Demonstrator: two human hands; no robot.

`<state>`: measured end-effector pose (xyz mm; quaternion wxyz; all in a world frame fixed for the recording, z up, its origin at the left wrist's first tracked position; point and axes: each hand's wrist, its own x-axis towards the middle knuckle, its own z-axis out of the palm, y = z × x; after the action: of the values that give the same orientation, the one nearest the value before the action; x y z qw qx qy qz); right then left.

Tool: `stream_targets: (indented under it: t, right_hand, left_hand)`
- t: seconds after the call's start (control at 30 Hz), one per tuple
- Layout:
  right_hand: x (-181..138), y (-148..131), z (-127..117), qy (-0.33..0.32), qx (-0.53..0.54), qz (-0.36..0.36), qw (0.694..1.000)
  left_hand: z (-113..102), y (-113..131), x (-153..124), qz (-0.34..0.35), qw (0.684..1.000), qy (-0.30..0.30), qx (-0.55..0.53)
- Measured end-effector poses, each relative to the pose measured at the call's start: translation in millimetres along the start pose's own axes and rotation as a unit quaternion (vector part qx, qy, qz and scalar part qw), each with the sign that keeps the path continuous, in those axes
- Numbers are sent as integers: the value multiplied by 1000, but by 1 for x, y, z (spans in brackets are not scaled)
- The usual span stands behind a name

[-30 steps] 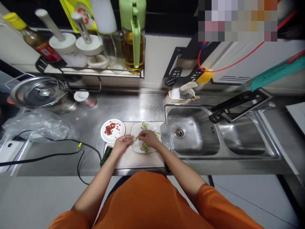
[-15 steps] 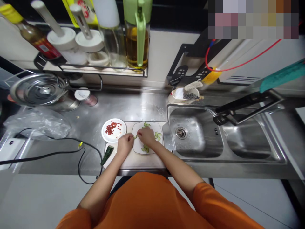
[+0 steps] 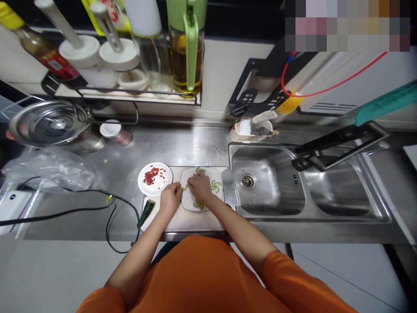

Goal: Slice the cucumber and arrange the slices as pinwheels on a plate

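A square white plate (image 3: 202, 206) lies on the pale cutting board (image 3: 182, 222), with thin green cucumber slices (image 3: 215, 186) set in fanned clusters near its edges. My right hand (image 3: 200, 187) is over the plate, its bent fingertips closed at a cucumber slice (image 3: 184, 188) by the left rim. Just left of that rim, my left hand (image 3: 170, 199) is closed in a pinch; what its fingers hold is too small to make out. Beside it stand a round white plate (image 3: 156, 189) of small red pieces (image 3: 151, 176) and a dark green cucumber end (image 3: 146, 213).
A cleaver blade (image 3: 230, 187) lies along the board's right edge, beside the double sink (image 3: 270, 208). Black cables (image 3: 114, 226) cross the counter at left, near a plastic bag (image 3: 48, 169) and a lidded pot (image 3: 55, 124). Above hangs a rack (image 3: 137, 96) of bottles.
My left hand has drawn back slightly to the left from the plate's rim. My right hand stays over the plate, its fingers a little more spread. The view has shifted slightly.
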<state>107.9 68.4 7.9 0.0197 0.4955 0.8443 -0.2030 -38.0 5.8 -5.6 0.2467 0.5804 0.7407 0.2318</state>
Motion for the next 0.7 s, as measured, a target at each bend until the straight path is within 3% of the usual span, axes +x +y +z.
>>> stream_targets:
  t: [0.37,0.7]
  right_hand:
    - [-40,2,11,22,-58,-104,993]
    - [-43,4,11,1,-61,-106,993]
  left_hand:
    - [2,0,-3,17,1000,9,-4]
    - [1,2,-2,2,1000,-11,8]
